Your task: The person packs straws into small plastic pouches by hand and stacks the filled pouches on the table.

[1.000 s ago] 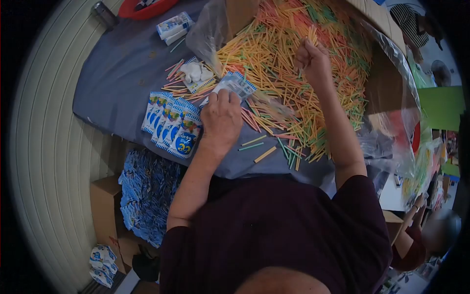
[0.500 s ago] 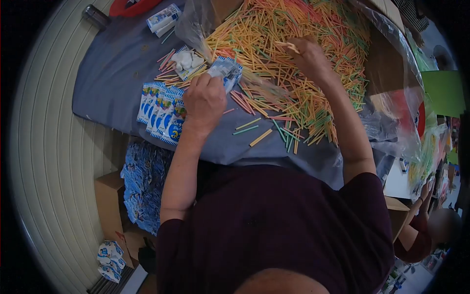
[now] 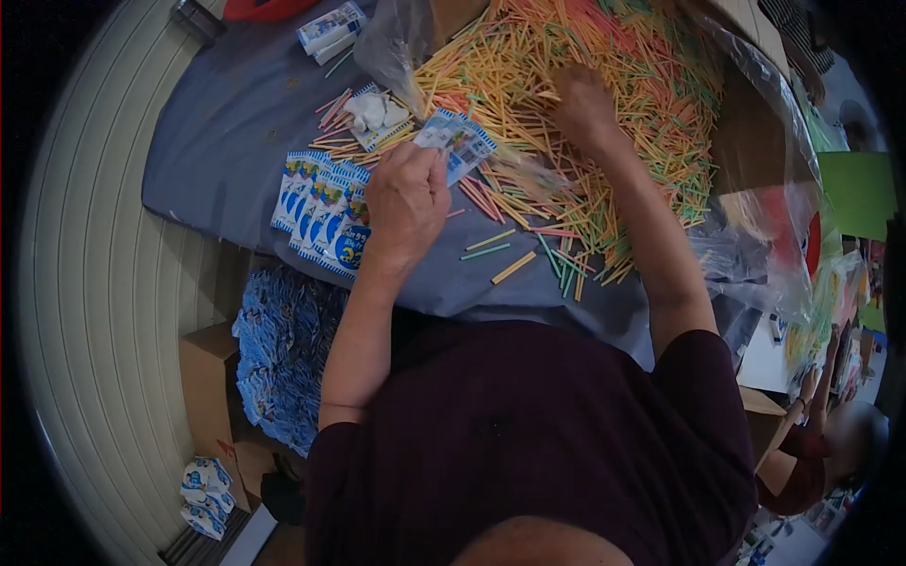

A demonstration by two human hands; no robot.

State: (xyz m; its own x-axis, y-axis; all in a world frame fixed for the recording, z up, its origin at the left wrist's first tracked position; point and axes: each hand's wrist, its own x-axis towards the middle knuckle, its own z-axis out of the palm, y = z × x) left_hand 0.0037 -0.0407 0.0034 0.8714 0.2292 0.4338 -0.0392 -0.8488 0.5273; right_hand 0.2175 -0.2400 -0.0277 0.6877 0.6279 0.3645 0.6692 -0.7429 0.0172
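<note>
My left hand point(image 3: 408, 203) is closed on the near end of a blue-and-white printed packet point(image 3: 462, 143), which points up and right over the table. My right hand point(image 3: 585, 108) reaches into a large heap of thin coloured sticks point(image 3: 510, 66) in yellow, orange, pink and green. Its fingers curl downward at the sticks, and their tips are partly hidden. Left of my left hand, several blue-and-white packets point(image 3: 321, 215) lie overlapped in a row. A crumpled white piece point(image 3: 376, 111) rests on another packet just above them.
Loose sticks point(image 3: 514, 267) lie on the grey cloth point(image 3: 217, 141). Clear plastic sheeting point(image 3: 755, 255) lines the heap's right side. A box of blue wrappers point(image 3: 283, 358) stands below the table's left edge. Further packets point(image 3: 330, 30) lie at the back. Another person's arm point(image 3: 783, 472) shows at right.
My right hand has lowered its fingers into the heap; the pale thing seen at its fingertips no longer shows. My left hand and its packet have shifted slightly right, along with the whole view.
</note>
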